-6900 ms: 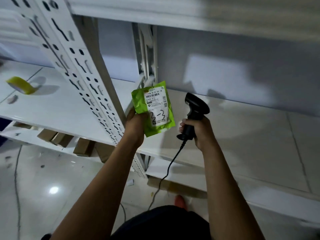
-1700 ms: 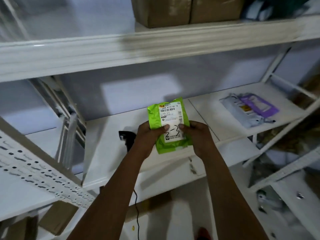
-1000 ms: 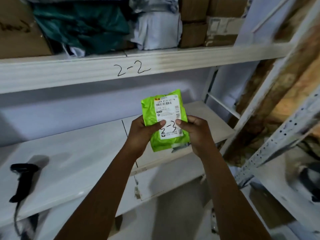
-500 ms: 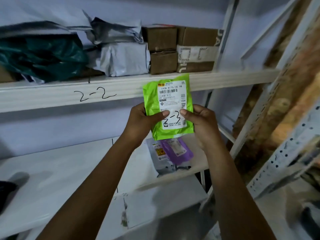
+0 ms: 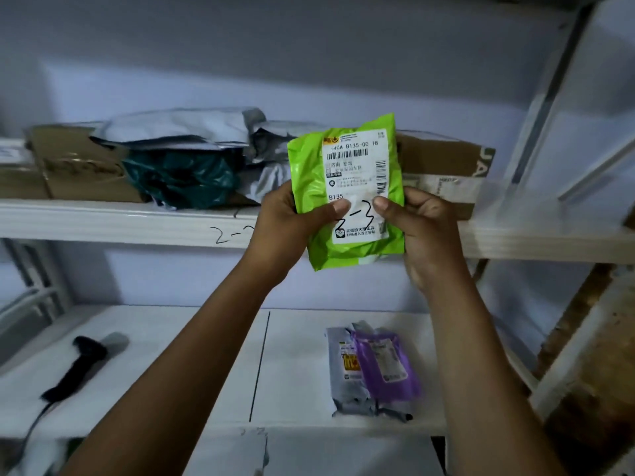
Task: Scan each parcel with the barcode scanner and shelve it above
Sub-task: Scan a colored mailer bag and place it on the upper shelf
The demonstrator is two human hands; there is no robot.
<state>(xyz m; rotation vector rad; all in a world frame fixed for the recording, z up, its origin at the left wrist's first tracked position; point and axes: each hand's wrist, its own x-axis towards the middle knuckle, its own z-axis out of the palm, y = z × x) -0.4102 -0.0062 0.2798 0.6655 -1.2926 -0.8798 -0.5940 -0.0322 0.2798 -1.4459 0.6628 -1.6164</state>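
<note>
Head view: pinched green plastic mailer pouch [image 5: 347, 187] by its side edges in left hand [image 5: 285, 228] and right hand [image 5: 426, 231]; seemingly light, soft, slippery.

The upper shelf [image 5: 120, 223] was crowded: a brown box [image 5: 68, 166] at the left, grey mailers [image 5: 178, 128] heaped over a teal bag [image 5: 182, 176], and a taped box [image 5: 443, 159] at the right. A handwritten "2-" showed on its front lip. Down on the lower shelf [image 5: 192, 372], the scanner [image 5: 77, 365] lay at the left, well apart from a grey pack [image 5: 343, 372] at the right — a purple pouch [image 5: 385, 365] overlapping it.
</note>
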